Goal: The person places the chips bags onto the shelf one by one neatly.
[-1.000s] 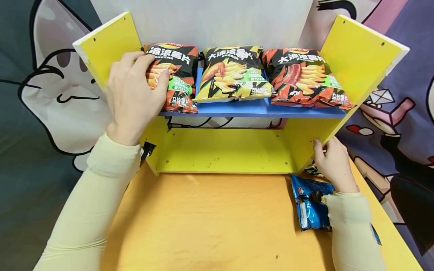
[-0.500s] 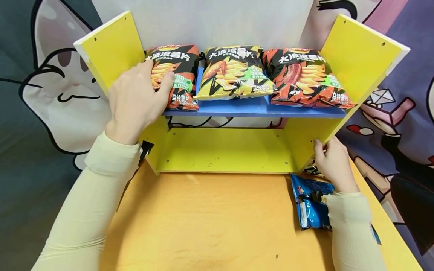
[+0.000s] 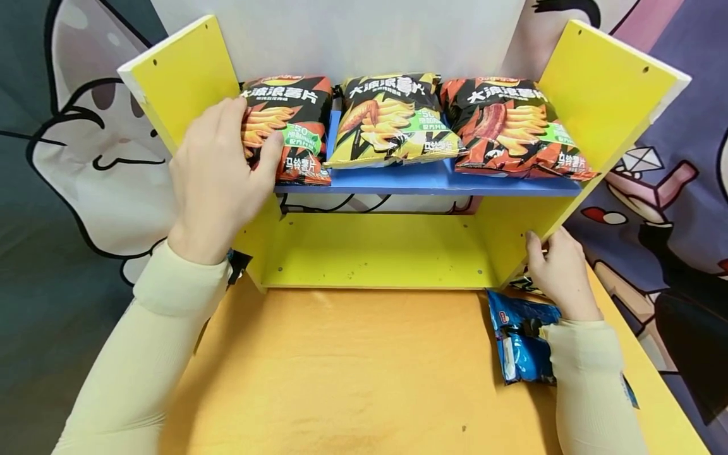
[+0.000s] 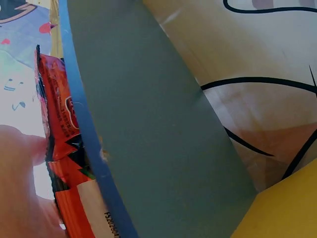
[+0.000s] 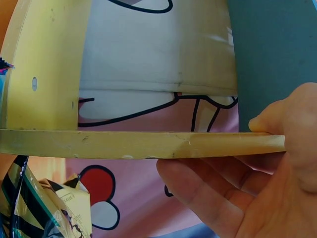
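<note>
My left hand (image 3: pixel 213 180) is at the left red-and-black chip bag (image 3: pixel 296 129) on the blue shelf board (image 3: pixel 426 183); its relaxed fingers meet the bag's left edge and the thumb lies over its front. In the left wrist view, part of the hand (image 4: pixel 22 183) shows beside the red bag (image 4: pixel 62 114). A yellow-and-black bag (image 3: pixel 392 123) lies in the middle, a red-and-black one (image 3: pixel 506 129) on the right. Low on the rack's right side panel (image 3: pixel 603 114), my right hand (image 3: pixel 560 275) grips the edge; thumb and fingers (image 5: pixel 198 186) straddle the panel (image 5: pixel 148 145).
Below the blue board is a yellow bottom shelf (image 3: pixel 375 253). A blue bag (image 3: pixel 526 354) lies on the orange tabletop (image 3: pixel 341 373) beside my right wrist. A striped bag (image 5: pixel 34 203) lies outside the right panel. Printed cloth hangs around the rack.
My left hand first shifted slightly right with the left bag nudged back, then drew a little left and down. The right hand keeps its place on the panel.
</note>
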`<state>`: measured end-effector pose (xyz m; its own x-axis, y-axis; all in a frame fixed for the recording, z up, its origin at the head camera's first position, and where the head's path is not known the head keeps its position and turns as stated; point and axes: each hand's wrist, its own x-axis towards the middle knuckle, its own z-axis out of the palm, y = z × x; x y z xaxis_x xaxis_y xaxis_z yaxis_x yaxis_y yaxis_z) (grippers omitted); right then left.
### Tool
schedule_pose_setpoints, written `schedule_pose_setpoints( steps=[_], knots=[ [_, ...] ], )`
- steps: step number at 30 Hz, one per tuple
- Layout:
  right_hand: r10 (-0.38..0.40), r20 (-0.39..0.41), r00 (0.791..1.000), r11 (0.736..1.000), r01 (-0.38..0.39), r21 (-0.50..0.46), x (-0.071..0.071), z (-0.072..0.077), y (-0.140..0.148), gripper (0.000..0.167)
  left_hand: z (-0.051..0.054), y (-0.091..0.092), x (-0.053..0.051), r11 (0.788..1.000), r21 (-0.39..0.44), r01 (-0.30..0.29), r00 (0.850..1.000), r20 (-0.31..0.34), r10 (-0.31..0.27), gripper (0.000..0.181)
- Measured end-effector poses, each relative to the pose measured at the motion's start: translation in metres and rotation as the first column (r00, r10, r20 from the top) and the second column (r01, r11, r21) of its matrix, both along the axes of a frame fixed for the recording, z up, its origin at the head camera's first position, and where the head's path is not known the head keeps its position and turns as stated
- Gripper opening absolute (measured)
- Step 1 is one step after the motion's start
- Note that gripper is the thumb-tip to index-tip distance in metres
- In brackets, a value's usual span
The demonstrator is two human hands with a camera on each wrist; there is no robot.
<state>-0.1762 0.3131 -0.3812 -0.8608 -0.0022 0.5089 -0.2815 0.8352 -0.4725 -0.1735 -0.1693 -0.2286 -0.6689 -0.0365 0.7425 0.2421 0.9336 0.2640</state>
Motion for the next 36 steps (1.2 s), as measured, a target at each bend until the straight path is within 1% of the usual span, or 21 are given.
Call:
schedule_pose_setpoints(
  steps=[3, 6, 10, 12, 14, 15, 17, 19, 22, 25, 26, 31, 33, 34, 35, 36],
  knots=[
    [0.001, 0.005, 1.000, 1.000, -0.001, -0.004, 0.000, 0.000, 0.001, 0.033, -0.005, -0.002, 0.008, 0.999, 0.007, 0.054, 0.995, -0.089, -0.053, 0.061],
    [0.003, 0.005, 1.000, 1.000, -0.003, -0.011, 0.000, 0.000, 0.001, 0.033, -0.009, -0.003, 0.018, 0.995, 0.028, 0.091, 0.985, -0.151, -0.086, 0.057],
    [0.000, -0.003, 1.000, 1.000, 0.000, -0.014, 0.001, 0.000, 0.001, 0.033, -0.013, -0.006, 0.034, 0.992, 0.054, 0.118, 0.971, -0.213, -0.104, 0.054],
    [-0.001, -0.003, 1.000, 1.000, 0.001, -0.011, 0.001, 0.000, 0.000, 0.033, -0.016, -0.010, 0.040, 0.991, 0.049, 0.123, 0.962, -0.251, -0.107, 0.054],
    [-0.005, 0.001, 1.000, 1.000, 0.005, -0.008, 0.002, 0.001, 0.000, 0.033, -0.019, -0.014, 0.045, 0.989, 0.057, 0.135, 0.949, -0.296, -0.112, 0.055],
    [-0.008, 0.003, 1.000, 1.000, 0.008, -0.008, 0.001, 0.001, -0.001, 0.034, -0.021, -0.017, 0.048, 0.989, 0.059, 0.137, 0.943, -0.314, -0.112, 0.056],
    [-0.008, 0.005, 1.000, 1.000, 0.008, -0.011, 0.001, 0.001, -0.001, 0.034, -0.025, -0.022, 0.053, 0.988, 0.081, 0.134, 0.936, -0.338, -0.099, 0.057],
    [-0.011, 0.007, 1.000, 1.000, 0.011, -0.015, 0.001, 0.001, -0.001, 0.035, -0.030, -0.028, 0.057, 0.985, 0.118, 0.128, 0.929, -0.361, -0.078, 0.057],
    [-0.011, 0.005, 1.000, 1.000, 0.011, -0.016, 0.001, 0.000, 0.000, 0.034, -0.038, -0.039, 0.061, 0.983, 0.154, 0.096, 0.928, -0.371, -0.032, 0.055],
    [-0.011, 0.003, 1.000, 1.000, 0.011, -0.014, 0.001, 0.000, 0.000, 0.033, -0.049, -0.053, 0.060, 0.985, 0.161, 0.061, 0.936, -0.351, 0.000, 0.053],
    [-0.010, 0.001, 1.000, 1.000, 0.011, -0.013, 0.001, 0.000, 0.000, 0.033, -0.054, -0.059, 0.060, 0.987, 0.156, 0.049, 0.942, -0.335, 0.006, 0.052],
    [-0.013, 0.012, 1.000, 1.000, 0.013, -0.020, 0.002, 0.000, -0.001, 0.035, -0.083, -0.092, 0.057, 0.994, 0.107, -0.003, 0.977, -0.210, 0.025, 0.050],
    [-0.013, 0.017, 1.000, 1.000, 0.014, -0.024, 0.002, 0.000, -0.001, 0.037, -0.094, -0.106, 0.056, 0.996, 0.091, -0.023, 0.992, -0.121, 0.034, 0.050],
    [-0.012, 0.018, 1.000, 1.000, 0.013, -0.026, 0.002, 0.000, -0.001, 0.037, -0.100, -0.113, 0.054, 0.995, 0.088, -0.035, 0.997, -0.070, 0.041, 0.051],
    [-0.011, 0.016, 1.000, 1.000, 0.011, -0.026, 0.002, 0.000, -0.001, 0.037, -0.105, -0.120, 0.053, 0.995, 0.086, -0.047, 0.999, -0.011, 0.048, 0.052],
    [-0.010, 0.016, 1.000, 1.000, 0.011, -0.024, 0.002, 0.000, -0.001, 0.037, -0.110, -0.128, 0.051, 0.995, 0.081, -0.059, 0.997, 0.057, 0.054, 0.054]
  ],
)
